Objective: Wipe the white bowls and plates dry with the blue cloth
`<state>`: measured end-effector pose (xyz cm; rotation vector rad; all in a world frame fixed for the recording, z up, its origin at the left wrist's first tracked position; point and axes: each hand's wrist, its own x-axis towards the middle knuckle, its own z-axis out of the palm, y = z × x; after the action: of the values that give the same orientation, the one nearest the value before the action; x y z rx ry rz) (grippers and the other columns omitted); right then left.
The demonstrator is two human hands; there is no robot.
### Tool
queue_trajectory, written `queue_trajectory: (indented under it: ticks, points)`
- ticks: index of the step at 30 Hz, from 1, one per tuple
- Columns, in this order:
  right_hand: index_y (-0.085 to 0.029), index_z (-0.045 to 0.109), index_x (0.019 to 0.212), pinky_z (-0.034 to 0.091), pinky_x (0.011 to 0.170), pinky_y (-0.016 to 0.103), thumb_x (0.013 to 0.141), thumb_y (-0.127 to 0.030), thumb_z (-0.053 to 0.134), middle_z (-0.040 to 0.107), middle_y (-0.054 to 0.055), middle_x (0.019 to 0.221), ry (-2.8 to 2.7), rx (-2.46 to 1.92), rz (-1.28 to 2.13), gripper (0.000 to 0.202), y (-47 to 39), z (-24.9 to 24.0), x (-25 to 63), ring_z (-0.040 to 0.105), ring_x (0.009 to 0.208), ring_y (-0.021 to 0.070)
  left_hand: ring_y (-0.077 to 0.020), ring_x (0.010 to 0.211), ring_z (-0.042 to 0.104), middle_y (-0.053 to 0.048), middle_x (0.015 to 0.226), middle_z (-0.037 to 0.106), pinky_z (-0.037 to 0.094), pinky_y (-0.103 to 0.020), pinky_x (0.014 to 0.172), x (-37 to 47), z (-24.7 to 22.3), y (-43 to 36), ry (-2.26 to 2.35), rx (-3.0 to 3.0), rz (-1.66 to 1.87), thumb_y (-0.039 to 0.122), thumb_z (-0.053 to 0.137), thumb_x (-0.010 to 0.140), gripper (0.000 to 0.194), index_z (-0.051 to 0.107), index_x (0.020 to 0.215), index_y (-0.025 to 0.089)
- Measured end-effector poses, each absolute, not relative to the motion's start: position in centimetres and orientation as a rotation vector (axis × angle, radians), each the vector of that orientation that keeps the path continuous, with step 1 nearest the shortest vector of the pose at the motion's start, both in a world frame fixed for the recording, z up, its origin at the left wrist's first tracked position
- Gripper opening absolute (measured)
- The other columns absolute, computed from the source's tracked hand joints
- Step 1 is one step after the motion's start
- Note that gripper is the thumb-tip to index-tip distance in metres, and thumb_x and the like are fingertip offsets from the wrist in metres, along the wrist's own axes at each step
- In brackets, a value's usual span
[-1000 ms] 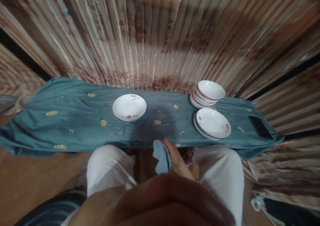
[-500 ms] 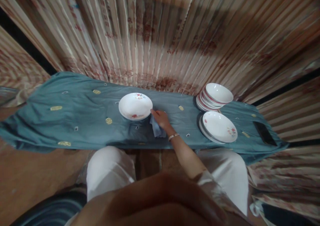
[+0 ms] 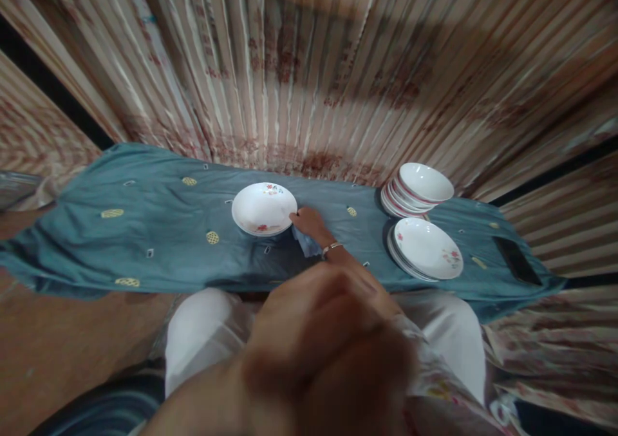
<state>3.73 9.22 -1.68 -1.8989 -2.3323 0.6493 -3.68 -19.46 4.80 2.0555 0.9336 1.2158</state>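
Observation:
My right hand (image 3: 311,222) is closed around a bluish-grey cloth (image 3: 306,241), part of which hangs below the fingers. Its thumb and fingertips meet the right rim of a white shallow bowl (image 3: 264,209) with red flowers, which stands on the table; whether they pinch the rim cannot be made out. Close to the camera, my left hand (image 3: 333,339) fills the lower middle of the view, badly blurred. Its fingers look bent, but their exact pose and anything in them are unclear.
On the right stand a stack of white bowls with red rims (image 3: 420,185) and, nearer me, a stack of flowered plates (image 3: 427,249). A dark phone (image 3: 516,260) lies at the far right of the green cloth-covered table (image 3: 164,249). Pleated curtains (image 3: 299,69) hang behind.
My left hand has risen in the view and now covers part of my right forearm. The right hand stays at the bowl's rim with the cloth. The whole view has shifted slightly.

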Motion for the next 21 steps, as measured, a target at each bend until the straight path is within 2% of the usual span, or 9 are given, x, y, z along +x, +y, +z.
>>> queue_trajectory:
  ticks: [3,6,9,13,15,21]
  points:
    - [-0.01,0.078,0.103,0.048,0.085,0.03,0.1,-0.035,0.05,0.077,0.019,0.109,-2.321,-1.88,0.654,0.038,8.7,-1.4,3.8,0.072,0.104,0.0277,-0.0217,0.085,0.07,-0.008,0.085,0.071,0.059,-0.038,0.081,-3.4,8.2,-10.2,0.939,2.187,1.423,0.032,0.045,0.101,0.027,0.069,0.1,0.022]
    - [-0.01,0.078,0.099,0.049,0.084,0.032,0.1,-0.037,0.052,0.077,0.018,0.101,-2.278,-1.885,0.691,0.037,8.3,-1.0,3.9,0.073,0.098,0.0267,-0.0194,0.082,0.069,-0.007,0.085,0.071,0.056,-0.032,0.078,-3.5,7.6,-5.3,1.076,2.225,1.384,0.028,0.045,0.102,0.024,0.066,0.094,0.019]
    - [-0.012,0.079,0.092,0.049,0.083,0.032,0.096,-0.035,0.06,0.078,0.017,0.094,-2.241,-1.881,0.722,0.03,8.3,-0.6,4.1,0.074,0.093,0.0257,-0.0231,0.095,0.069,-0.008,0.098,0.073,0.055,-0.037,0.09,-4.6,4.0,-3.4,1.294,2.143,1.272,0.026,0.049,0.098,0.018,0.066,0.098,0.021]
    - [-0.012,0.079,0.089,0.049,0.082,0.028,0.09,-0.03,0.065,0.079,0.017,0.097,-2.227,-1.857,0.699,0.022,8.4,-0.3,4.5,0.073,0.096,0.0256,-0.025,0.101,0.068,-0.009,0.104,0.072,0.053,-0.042,0.096,-6.6,0.3,-1.6,1.448,2.042,1.227,0.019,0.05,0.092,0.017,0.066,0.097,0.021]
    - [-0.014,0.08,0.085,0.048,0.079,0.027,0.09,-0.031,0.064,0.079,0.016,0.095,-2.184,-1.845,0.727,0.024,8.4,-0.3,4.8,0.073,0.095,0.0262,-0.0258,0.103,0.068,-0.01,0.107,0.072,0.053,-0.043,0.097,-7.5,-0.4,-1.0,1.499,2.003,1.219,0.019,0.051,0.091,0.018,0.066,0.1,0.021]
    - [-0.017,0.076,0.068,0.046,0.068,0.025,0.09,-0.027,0.057,0.073,0.007,0.069,-1.963,-1.832,0.887,0.031,8.2,-0.7,5.6,0.07,0.078,0.0219,-0.0271,0.105,0.067,-0.011,0.107,0.071,0.054,-0.044,0.097,-8.9,-1.1,-0.7,1.603,1.932,1.25,0.024,0.052,0.09,0.023,0.066,0.107,0.02]
